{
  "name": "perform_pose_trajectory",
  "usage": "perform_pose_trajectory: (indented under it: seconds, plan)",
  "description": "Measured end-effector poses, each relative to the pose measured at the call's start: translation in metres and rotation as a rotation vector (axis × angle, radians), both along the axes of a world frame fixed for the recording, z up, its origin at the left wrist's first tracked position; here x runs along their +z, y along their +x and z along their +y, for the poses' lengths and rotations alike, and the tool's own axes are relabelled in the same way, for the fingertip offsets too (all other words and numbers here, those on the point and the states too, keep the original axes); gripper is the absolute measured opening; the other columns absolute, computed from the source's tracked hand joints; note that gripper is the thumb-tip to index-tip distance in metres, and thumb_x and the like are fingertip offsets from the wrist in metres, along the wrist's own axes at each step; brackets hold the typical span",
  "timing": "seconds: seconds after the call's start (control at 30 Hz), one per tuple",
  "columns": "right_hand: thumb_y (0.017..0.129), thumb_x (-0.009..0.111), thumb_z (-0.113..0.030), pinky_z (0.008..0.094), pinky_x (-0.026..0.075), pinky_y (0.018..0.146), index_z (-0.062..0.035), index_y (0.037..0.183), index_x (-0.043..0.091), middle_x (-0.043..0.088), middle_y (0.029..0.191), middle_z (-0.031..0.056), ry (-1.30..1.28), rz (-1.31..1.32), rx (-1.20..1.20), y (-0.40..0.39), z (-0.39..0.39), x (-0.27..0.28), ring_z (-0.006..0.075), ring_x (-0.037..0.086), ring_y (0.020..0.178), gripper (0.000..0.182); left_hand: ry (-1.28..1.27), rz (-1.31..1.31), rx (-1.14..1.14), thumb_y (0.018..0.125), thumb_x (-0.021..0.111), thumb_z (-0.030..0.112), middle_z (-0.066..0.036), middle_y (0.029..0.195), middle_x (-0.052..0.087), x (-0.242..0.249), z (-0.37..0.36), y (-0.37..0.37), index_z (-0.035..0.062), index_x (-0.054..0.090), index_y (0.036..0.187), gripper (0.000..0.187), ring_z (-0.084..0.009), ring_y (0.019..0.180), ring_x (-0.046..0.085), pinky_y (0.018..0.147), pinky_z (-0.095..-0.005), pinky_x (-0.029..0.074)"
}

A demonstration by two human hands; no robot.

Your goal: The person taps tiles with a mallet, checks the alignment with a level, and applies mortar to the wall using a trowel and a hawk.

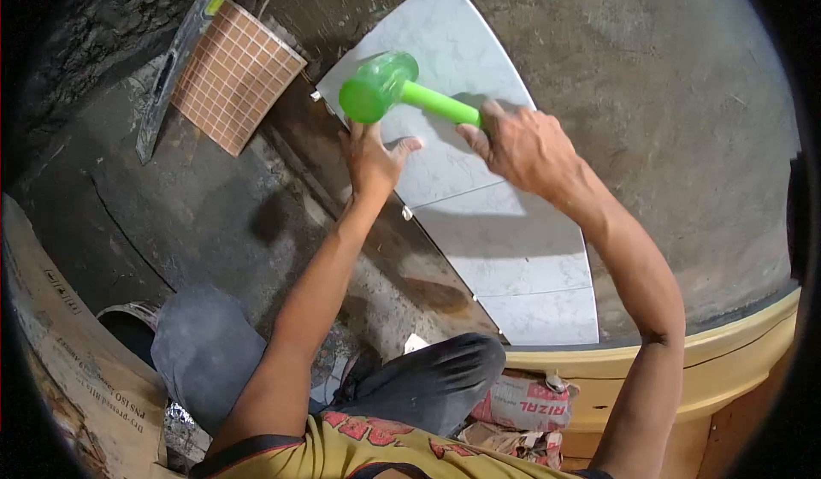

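Note:
My right hand point(528, 145) is wrapped round the handle of a bright green mallet point(380, 87). The mallet's head hangs over the left part of a white marbled tile point(457, 34), and slightly blurred. Below that head, my left hand point(375, 161) rests at the tile's left edge with its thumb spread onto the surface. Its fingertips are partly hidden by the mallet. Two more white tiles, a middle tile point(513, 235) and a near tile point(540, 316), continue the row toward me. Small white spacers point(407, 213) sit along the row's left edge.
A brown grid-patterned tile point(238, 77) lies at upper left beside a long metal level point(158, 103). Grey mortar point(658, 137) spreads to the right. Near me are a cardboard box point(94, 359), a bucket point(128, 315), a red-and-white cement bag point(523, 400) and a yellow curved edge point(676, 376).

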State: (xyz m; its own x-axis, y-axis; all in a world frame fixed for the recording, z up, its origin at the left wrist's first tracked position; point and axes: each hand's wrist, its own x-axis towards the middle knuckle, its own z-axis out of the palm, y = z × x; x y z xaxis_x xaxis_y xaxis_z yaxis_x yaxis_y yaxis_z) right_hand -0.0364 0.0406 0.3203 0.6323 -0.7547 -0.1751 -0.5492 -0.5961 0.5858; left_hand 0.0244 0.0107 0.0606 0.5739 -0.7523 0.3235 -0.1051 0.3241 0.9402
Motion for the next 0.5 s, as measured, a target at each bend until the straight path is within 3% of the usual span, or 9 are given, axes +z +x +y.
perform_pose_trajectory:
  seconds: [0.1,0.23,0.33,0.37,0.47,0.5]
  plan:
    - [0.107,0.048,-0.050,0.0456,0.052,0.045,0.0018,0.099,0.063,0.062,0.057,0.0127,0.057,0.049,-0.045,0.011,0.014,0.008,0.0329,0.062,0.046,0.054,-0.089,0.072,-0.008,0.074,0.091,0.037,-0.030,0.140,0.054,0.000,-0.002,-0.001,-0.0083,0.053,0.139,0.088,-0.0466,0.131,0.051,0.108,-0.0499,0.043]
    - [0.106,0.052,-0.049,0.0482,0.050,0.047,-0.0005,0.093,0.060,0.058,0.052,0.0143,-0.023,-0.088,-0.041,-0.002,-0.003,0.001,0.0373,0.061,0.046,0.050,0.073,-0.016,-0.001,0.076,0.088,0.045,-0.026,0.146,0.053,0.000,-0.004,-0.003,0.0003,0.053,0.144,0.088,-0.0456,0.137,0.047,0.116,-0.0507,0.036]
    - [0.106,0.052,-0.047,0.0486,0.052,0.049,-0.0005,0.095,0.060,0.058,0.053,0.0155,0.054,-0.019,-0.061,0.010,0.017,0.002,0.0379,0.062,0.048,0.049,-0.139,0.057,0.013,0.075,0.088,0.045,-0.026,0.148,0.051,-0.003,-0.005,-0.001,0.0008,0.054,0.143,0.088,-0.0459,0.138,0.045,0.116,-0.0569,0.034]
    - [0.106,0.052,-0.047,0.0492,0.052,0.049,-0.0006,0.095,0.060,0.060,0.054,0.0171,0.075,-0.021,0.002,0.006,0.015,0.000,0.0386,0.063,0.049,0.048,-0.064,-0.027,0.020,0.075,0.090,0.035,-0.030,0.141,0.052,-0.004,-0.005,-0.001,-0.0093,0.054,0.138,0.085,-0.0482,0.132,0.049,0.110,-0.0509,0.042]
    - [0.105,0.053,-0.046,0.0499,0.050,0.048,-0.0012,0.093,0.058,0.060,0.055,0.0183,-0.007,-0.121,0.011,-0.008,-0.008,-0.002,0.0401,0.062,0.049,0.047,0.082,-0.041,-0.005,0.077,0.089,0.035,-0.031,0.145,0.049,0.010,0.003,0.003,-0.0060,0.056,0.137,0.080,-0.0496,0.134,0.047,0.111,-0.0516,0.041]
    - [0.105,0.053,-0.048,0.0499,0.051,0.049,-0.0017,0.093,0.058,0.061,0.056,0.0187,-0.031,-0.119,-0.001,0.000,0.001,-0.005,0.0407,0.063,0.049,0.048,0.019,-0.055,0.084,0.077,0.089,0.036,-0.031,0.146,0.048,0.000,-0.003,-0.004,-0.0030,0.056,0.139,0.081,-0.0496,0.136,0.045,0.112,-0.0513,0.040]
